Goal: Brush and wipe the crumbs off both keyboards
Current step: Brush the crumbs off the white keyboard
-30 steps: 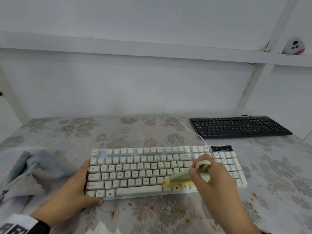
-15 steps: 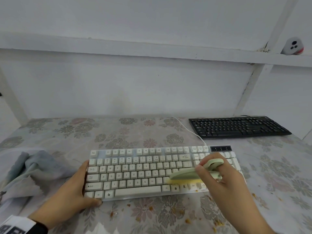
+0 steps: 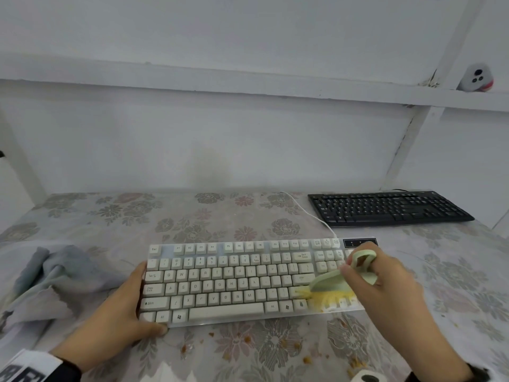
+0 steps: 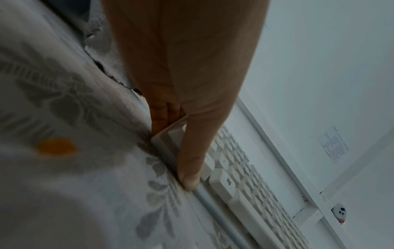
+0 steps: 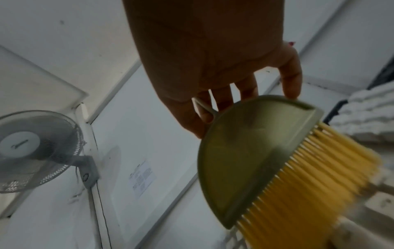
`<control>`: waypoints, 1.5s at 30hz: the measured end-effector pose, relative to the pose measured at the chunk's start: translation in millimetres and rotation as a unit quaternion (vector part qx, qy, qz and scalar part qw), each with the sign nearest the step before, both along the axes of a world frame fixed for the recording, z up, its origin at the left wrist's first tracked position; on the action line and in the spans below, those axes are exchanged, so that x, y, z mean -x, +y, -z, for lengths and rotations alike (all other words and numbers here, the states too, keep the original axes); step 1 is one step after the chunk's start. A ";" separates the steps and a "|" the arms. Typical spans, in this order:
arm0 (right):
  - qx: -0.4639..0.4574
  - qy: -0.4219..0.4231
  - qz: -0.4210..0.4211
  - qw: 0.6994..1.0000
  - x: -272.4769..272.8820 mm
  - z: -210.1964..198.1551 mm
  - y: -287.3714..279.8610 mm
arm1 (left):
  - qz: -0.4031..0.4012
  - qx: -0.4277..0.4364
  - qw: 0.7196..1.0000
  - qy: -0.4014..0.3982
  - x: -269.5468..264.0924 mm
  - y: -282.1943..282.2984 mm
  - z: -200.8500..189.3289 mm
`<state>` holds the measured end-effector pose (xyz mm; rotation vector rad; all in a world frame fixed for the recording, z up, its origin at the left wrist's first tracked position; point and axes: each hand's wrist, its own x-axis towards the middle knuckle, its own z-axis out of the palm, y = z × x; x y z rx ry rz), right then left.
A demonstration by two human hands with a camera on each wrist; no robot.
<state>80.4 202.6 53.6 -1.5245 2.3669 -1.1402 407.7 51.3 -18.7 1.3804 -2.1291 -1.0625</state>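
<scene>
A white keyboard (image 3: 234, 277) lies in front of me on the flowered tablecloth (image 3: 192, 216). My left hand (image 3: 121, 321) clasps its near left corner (image 4: 168, 134), thumb (image 4: 192, 168) along the front edge and fingers against the left side. My right hand (image 3: 385, 288) holds a small green brush (image 3: 330, 283) by its loop handle. The yellow bristles (image 3: 327, 297) press on the keys at the lower right, by the arrow keys. In the right wrist view the brush (image 5: 255, 156) and bristles (image 5: 315, 182) are blurred. A black keyboard (image 3: 388, 208) lies at the back right.
A crumpled grey cloth (image 3: 52, 279) lies left of the white keyboard. Orange crumbs (image 3: 305, 359) dot the tablecloth in front of it. The white cable (image 3: 305, 213) runs back towards the wall. A fan (image 5: 32, 151) hangs on the wall. A white roll (image 3: 366, 377) shows at the bottom edge.
My right hand has swept the brush rightward along the lower key rows, from beside the space bar to the right end. The left hand has stayed on the keyboard's corner.
</scene>
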 end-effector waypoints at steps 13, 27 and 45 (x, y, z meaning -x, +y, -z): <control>0.053 -0.035 -0.010 0.998 13.8 -16.8 17.1 | 0.008 -0.002 1.000 0.016 1.4 0.3 -2.2; 0.033 -0.021 0.036 0.999 26.1 11.6 23.6 | 0.008 0.001 0.999 0.040 7.2 6.7 -11.1; -0.045 0.014 0.088 0.995 38.5 0.6 32.9 | 0.011 0.022 0.999 0.047 4.3 0.6 -4.2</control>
